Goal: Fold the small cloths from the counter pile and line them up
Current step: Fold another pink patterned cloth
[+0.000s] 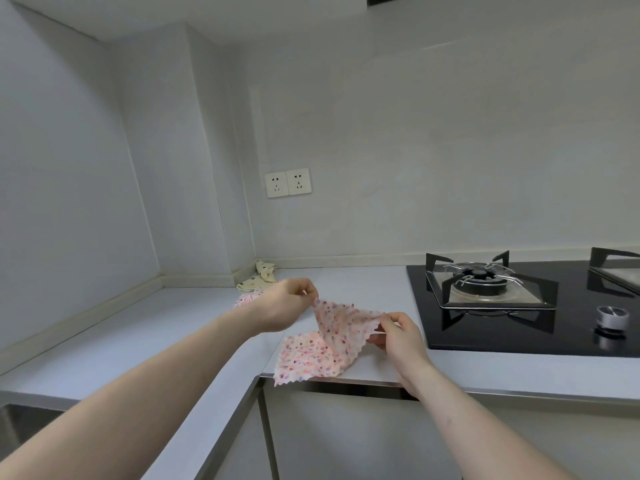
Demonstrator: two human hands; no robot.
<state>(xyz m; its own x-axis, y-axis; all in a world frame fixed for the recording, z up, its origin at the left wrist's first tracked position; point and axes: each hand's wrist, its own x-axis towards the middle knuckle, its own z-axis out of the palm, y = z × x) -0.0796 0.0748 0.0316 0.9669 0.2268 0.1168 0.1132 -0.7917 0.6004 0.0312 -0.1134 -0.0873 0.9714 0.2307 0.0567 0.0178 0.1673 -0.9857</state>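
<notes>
A pink dotted cloth (322, 344) lies half on the grey counter (138, 327) near its front edge, its far half lifted. My left hand (282, 304) pinches the raised left corner. My right hand (398, 332) pinches the raised right corner. Behind my left hand, in the corner, sits a small pile: a cream dotted cloth (258, 277) against the wall and a pink cloth (244, 299) mostly hidden by my wrist.
A black gas hob (519, 303) with a burner grate fills the counter to the right; a round knob (611, 317) sits on it. Two wall sockets (287, 182) are above the corner. A sink edge shows at the bottom left.
</notes>
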